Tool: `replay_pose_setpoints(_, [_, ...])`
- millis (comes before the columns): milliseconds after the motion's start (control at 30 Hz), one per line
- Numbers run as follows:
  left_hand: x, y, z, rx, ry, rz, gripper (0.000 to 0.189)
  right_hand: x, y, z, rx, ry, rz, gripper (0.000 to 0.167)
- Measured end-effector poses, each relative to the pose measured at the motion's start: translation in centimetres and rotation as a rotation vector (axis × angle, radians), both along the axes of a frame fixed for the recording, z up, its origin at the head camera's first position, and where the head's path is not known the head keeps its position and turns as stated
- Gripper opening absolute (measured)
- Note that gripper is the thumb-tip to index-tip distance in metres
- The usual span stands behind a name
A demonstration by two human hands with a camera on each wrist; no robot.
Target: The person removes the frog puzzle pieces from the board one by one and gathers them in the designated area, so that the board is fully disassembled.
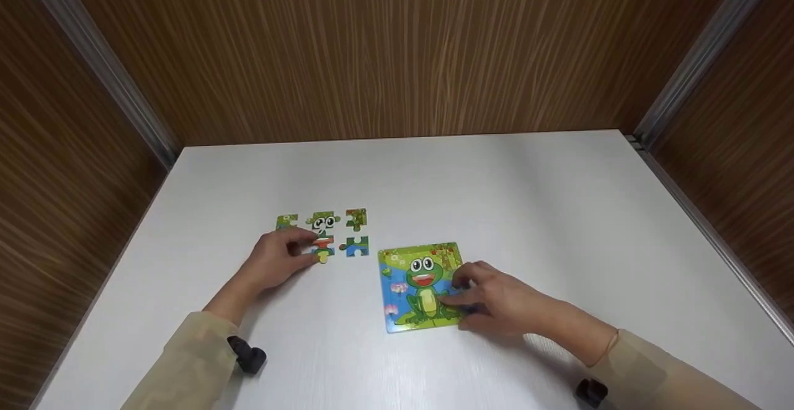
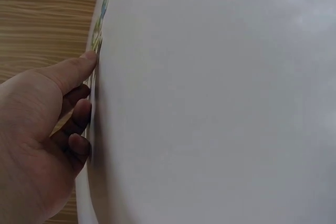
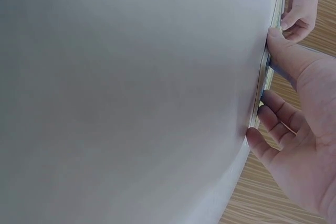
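Note:
My left hand (image 1: 279, 258) pinches a jigsaw piece (image 1: 324, 245) with the frog's red mouth on it, thumb at its near side and a fingertip at its far side. Around it on the white table lie other pieces: one with the frog's eyes (image 1: 324, 221), a brown and green corner piece (image 1: 356, 218) and a blue and green piece (image 1: 356, 247). A corner piece (image 1: 286, 219) is partly covered by the left hand. To the right lies a square frog picture board (image 1: 400, 301). My right hand (image 1: 499, 298) rests on its right side with loosely bent fingers, thumb by the near corner.
The white table (image 1: 546, 211) is bordered by wood-grain panels (image 1: 403, 56) at the back and both sides. Metal strips run along the panel corners. Each sleeve has a small black device (image 1: 248, 355) at the wrist.

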State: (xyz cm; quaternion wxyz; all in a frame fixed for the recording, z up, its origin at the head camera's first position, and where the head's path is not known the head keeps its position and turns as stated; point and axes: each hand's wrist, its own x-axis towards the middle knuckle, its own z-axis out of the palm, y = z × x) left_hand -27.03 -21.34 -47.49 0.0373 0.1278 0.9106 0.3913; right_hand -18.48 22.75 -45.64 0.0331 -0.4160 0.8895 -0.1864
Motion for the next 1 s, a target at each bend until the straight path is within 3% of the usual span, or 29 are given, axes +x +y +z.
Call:
replay_pose_setpoints(367, [0.21,0.02,-0.14,0.010,-0.006,0.022,0.039,-0.07,0.03,-0.12,0.002,-0.012,-0.003,0.044])
replay_pose_setpoints(1000, [0.17,-0.19,-0.09,-0.003,0.021,-0.007,0.035,-0.10,0.01,-0.05,0.006,-0.016,0.004,0.045])
